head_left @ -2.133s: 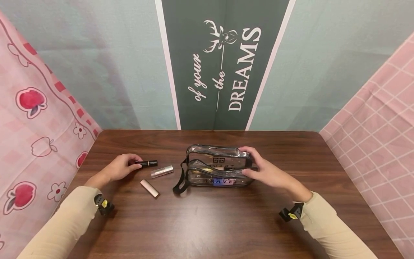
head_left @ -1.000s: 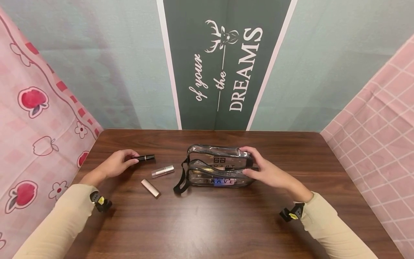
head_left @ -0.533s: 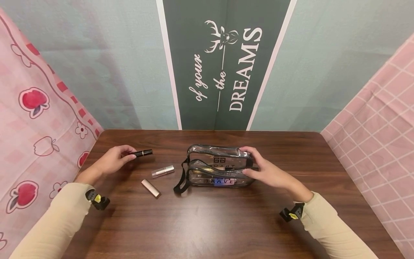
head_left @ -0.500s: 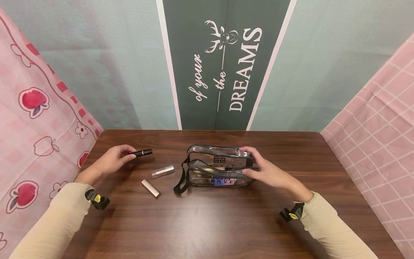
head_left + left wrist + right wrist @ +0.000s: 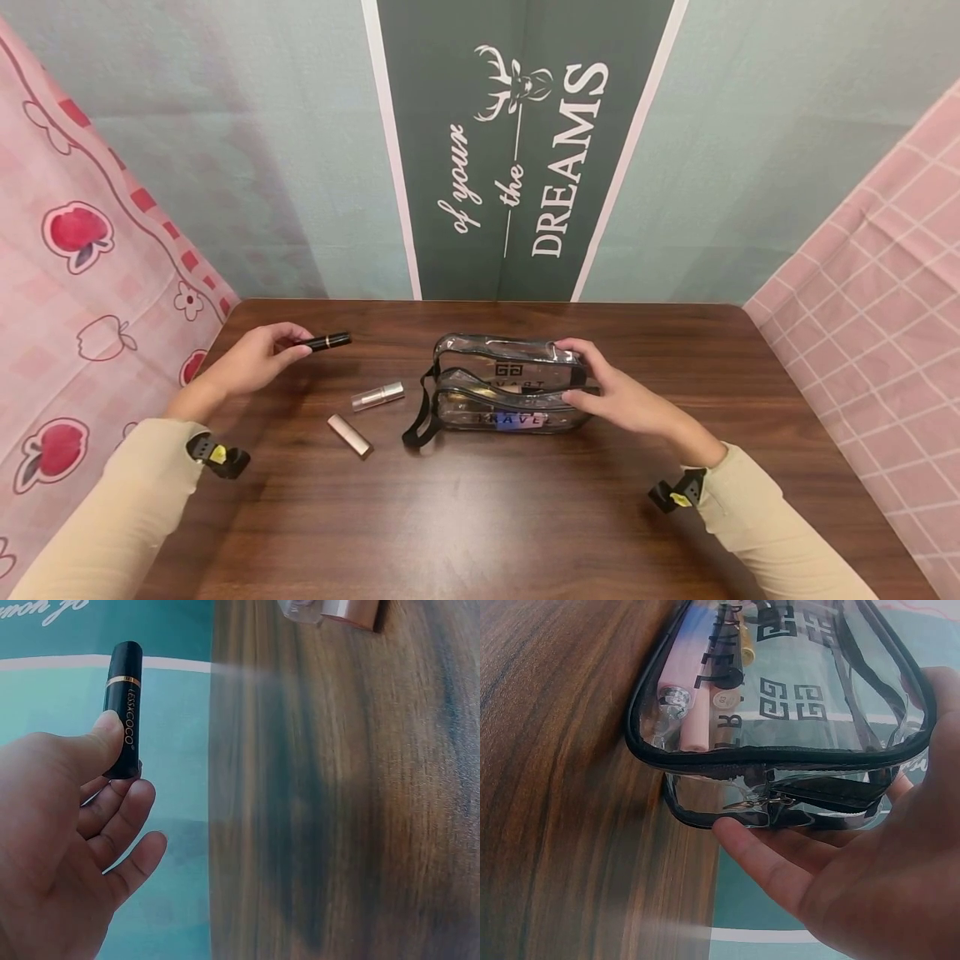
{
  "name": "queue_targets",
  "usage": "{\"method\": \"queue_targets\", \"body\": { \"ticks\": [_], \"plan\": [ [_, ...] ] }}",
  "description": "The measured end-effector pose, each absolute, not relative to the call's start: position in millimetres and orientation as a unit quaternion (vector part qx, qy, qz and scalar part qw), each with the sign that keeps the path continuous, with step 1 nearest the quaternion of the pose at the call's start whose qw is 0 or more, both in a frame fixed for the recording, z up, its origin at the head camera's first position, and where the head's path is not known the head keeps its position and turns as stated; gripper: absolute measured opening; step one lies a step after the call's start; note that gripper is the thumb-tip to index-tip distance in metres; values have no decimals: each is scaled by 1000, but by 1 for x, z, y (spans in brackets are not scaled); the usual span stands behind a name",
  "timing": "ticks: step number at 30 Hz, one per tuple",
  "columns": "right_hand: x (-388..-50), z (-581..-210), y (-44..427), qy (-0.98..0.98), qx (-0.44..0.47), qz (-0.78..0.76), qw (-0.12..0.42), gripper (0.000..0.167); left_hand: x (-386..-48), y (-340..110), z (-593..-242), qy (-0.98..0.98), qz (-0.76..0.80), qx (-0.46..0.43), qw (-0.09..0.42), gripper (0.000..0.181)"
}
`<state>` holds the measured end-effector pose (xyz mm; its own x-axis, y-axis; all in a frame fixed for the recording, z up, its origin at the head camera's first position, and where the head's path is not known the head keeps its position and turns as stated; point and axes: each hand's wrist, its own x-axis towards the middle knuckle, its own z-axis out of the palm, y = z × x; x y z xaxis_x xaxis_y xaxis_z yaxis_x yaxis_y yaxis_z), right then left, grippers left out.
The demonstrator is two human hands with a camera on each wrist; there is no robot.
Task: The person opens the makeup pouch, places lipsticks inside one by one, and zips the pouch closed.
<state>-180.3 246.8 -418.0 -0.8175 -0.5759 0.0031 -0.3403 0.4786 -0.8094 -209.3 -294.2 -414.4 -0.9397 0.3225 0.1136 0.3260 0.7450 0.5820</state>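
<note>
My left hand [image 5: 258,358] pinches a black lipstick [image 5: 126,705] between thumb and fingers. A gold band circles the tube, which is held above the table's left side. At the other end of the work, my right hand [image 5: 622,396] grips the right end of a clear makeup bag [image 5: 465,417] with black trim, thumb at the front and fingers behind. The bag's top gapes. Inside lie several cosmetics, among them a pink-and-blue tube [image 5: 686,660]. Between the left hand and the bag lie a clear lipstick with a silvery cap [image 5: 377,397] and a rose-gold lipstick [image 5: 349,436].
The brown wooden table [image 5: 480,525] runs back to a green printed curtain [image 5: 300,167]. Pink patterned cloths hang along both sides. A black strap loop [image 5: 422,433] sticks out from the bag's left end.
My left hand has moved up and to the left, carrying the black lipstick away from the two others. The right hand and the bag have stayed in place.
</note>
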Motion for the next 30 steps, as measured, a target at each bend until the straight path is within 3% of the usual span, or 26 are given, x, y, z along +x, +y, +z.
{"method": "queue_targets", "body": {
  "ticks": [30],
  "plan": [
    [-179, -418, 246, 841, -278, -444, 134, 67, -208, -266, -389, -925, -317, -209, 6, 13]
  ]
}}
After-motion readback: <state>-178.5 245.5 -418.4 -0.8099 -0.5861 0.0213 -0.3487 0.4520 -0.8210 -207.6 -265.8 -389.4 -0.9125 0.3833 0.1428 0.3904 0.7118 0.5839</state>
